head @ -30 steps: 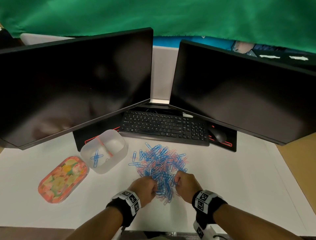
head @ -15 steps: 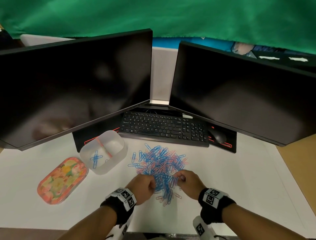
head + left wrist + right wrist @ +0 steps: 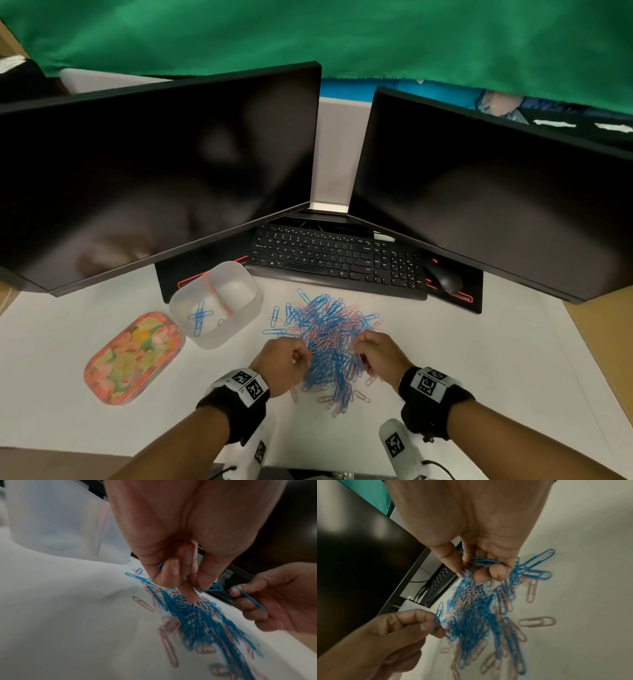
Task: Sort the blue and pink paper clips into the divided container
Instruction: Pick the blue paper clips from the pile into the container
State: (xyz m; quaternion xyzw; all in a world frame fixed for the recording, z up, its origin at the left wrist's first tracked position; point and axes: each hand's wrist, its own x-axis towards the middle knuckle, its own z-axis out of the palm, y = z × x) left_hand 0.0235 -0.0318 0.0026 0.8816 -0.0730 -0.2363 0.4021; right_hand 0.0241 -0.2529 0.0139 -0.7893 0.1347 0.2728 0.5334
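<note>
A pile of blue and pink paper clips (image 3: 329, 339) lies on white paper in front of the keyboard. My left hand (image 3: 294, 356) is at the pile's near left edge, with its fingers curled, and it pinches blue clips (image 3: 211, 588). My right hand (image 3: 363, 353) is at the near right edge, and it pinches one blue clip (image 3: 467, 574) while more blue clips (image 3: 482, 561) lie in its curled fingers. The translucent divided container (image 3: 224, 337) stands left of the pile. Its left compartment holds several blue clips (image 3: 198, 317).
A floral oval lid (image 3: 133, 356) lies left of the container. Behind the pile are a black keyboard (image 3: 335, 260) and a mouse (image 3: 445, 279), with two dark monitors (image 3: 154, 178) overhanging them. Loose pink clips (image 3: 363, 395) lie near the pile's front edge.
Both hands have stayed at the pile's near edge, shifting only slightly as their fingers work clips out of it. The container's contents look the same.
</note>
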